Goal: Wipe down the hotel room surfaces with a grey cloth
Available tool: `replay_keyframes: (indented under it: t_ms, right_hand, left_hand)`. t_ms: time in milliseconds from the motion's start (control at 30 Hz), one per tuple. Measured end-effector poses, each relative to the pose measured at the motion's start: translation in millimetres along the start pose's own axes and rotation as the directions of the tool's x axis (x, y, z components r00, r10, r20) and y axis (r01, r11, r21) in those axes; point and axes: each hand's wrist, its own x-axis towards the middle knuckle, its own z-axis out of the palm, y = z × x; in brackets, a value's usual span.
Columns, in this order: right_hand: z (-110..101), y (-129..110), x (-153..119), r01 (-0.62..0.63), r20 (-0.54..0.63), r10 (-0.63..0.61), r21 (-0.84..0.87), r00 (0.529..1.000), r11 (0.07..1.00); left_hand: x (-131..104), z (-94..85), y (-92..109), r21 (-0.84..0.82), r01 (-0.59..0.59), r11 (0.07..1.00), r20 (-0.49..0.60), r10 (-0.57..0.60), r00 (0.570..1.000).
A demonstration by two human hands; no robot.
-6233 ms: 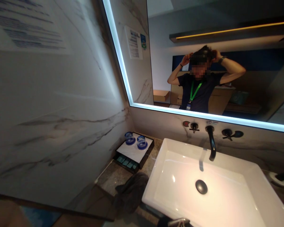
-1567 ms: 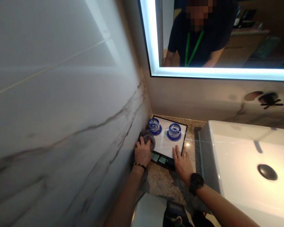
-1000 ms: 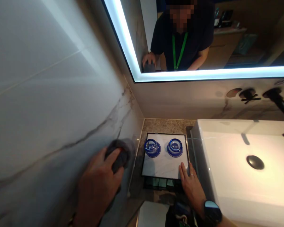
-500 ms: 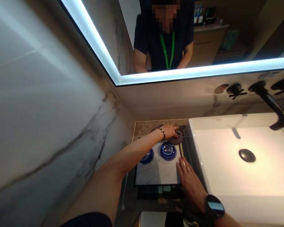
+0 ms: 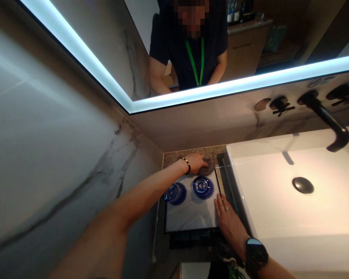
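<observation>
Taking the black-edged, box-shaped stand with a white marbled top (image 5: 189, 219) as our dial, we have our left hand (image 5: 195, 162) at twelve o'clock, reaching across from the left. Its fingers are bent and closed over a bunched dark grey fabric cloth (image 5: 208, 168), which lies at one o'clock, by the stand's far right corner. Our right hand (image 5: 229, 221) sits between three and four o'clock, its fingers extended and close together, laid along the stand's right edge without wrapping around it.

On the marbled top we see two clear blue round glasses on dark blue discs: the first glass (image 5: 171, 192) at ten o'clock, under our left forearm, and the second glass (image 5: 202, 185) between one and two, just beside the cloth. The stand rests on a brown stone surface (image 5: 174, 155). At three o'clock, beyond our right hand, is a glossy white rectangular ceramic basin (image 5: 279, 224), with a curved black metal tap (image 5: 327, 120) over it towards two o'clock.
</observation>
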Motion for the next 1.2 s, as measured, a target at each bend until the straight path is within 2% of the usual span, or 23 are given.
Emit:
replay_keyframes:
  t_ms: [200, 367, 467, 633, 733, 833, 933, 1067, 1133, 1200]
  right_hand:
    - [-5.2, -0.2, 1.7, 0.021, 0.008, -0.020, -0.042, 1.000, 0.999]
    - [-11.6, 1.3, 0.6, 0.046, 0.014, -0.045, -0.065, 0.999, 0.997]
    - [-12.5, 1.8, 0.1, 0.063, -0.010, -0.064, -0.092, 0.998, 0.994]
    - [-8.4, 0.6, -1.5, 0.057, -0.017, -0.059, -0.114, 0.998, 0.992]
    - [-4.3, -0.1, -3.8, 0.048, -0.030, -0.052, -0.115, 0.998, 0.992]
    - [-2.0, -0.1, -5.2, 0.065, -0.063, -0.073, -0.118, 0.995, 0.991]
    - [-1.2, 0.5, -5.0, 0.082, -0.080, -0.092, -0.126, 0.993, 0.989]
    - [1.5, 1.8, -5.5, 0.101, -0.052, -0.109, -0.137, 0.993, 0.985]
    - [3.1, 2.5, -6.4, 0.096, -0.038, -0.102, -0.141, 0.994, 0.985]
    - [3.6, 2.7, -6.9, 0.098, -0.021, -0.102, -0.143, 0.995, 0.985]
  left_hand:
    - [19.7, 0.6, 20.1, 0.034, -0.030, 0.999, -0.012, 0.031, 0.999]
    - [10.1, 7.4, 13.0, 0.018, -0.004, 1.000, 0.024, 0.004, 1.000]
    - [-9.8, 17.5, -3.3, 0.005, 0.033, 0.999, 0.068, -0.034, 0.997]
    - [-61.9, 40.4, -32.4, -0.007, 0.180, 0.984, 0.171, -0.176, 0.969]
    - [-89.5, 51.6, -36.2, -0.004, 0.310, 0.951, 0.237, -0.300, 0.924]
    - [-100.9, 52.3, -30.6, 0.014, 0.420, 0.907, 0.276, -0.407, 0.871]
    - [-99.3, 34.4, -34.5, 0.054, 0.520, 0.852, 0.224, -0.518, 0.825]
    - [-96.9, 4.0, -68.7, 0.091, 0.609, 0.788, -0.026, -0.610, 0.792]
    - [-98.8, 8.1, -84.4, 0.077, 0.638, 0.766, -0.093, -0.632, 0.769]
    - [-102.1, 30.7, -86.9, 0.041, 0.645, 0.763, -0.067, -0.642, 0.764]
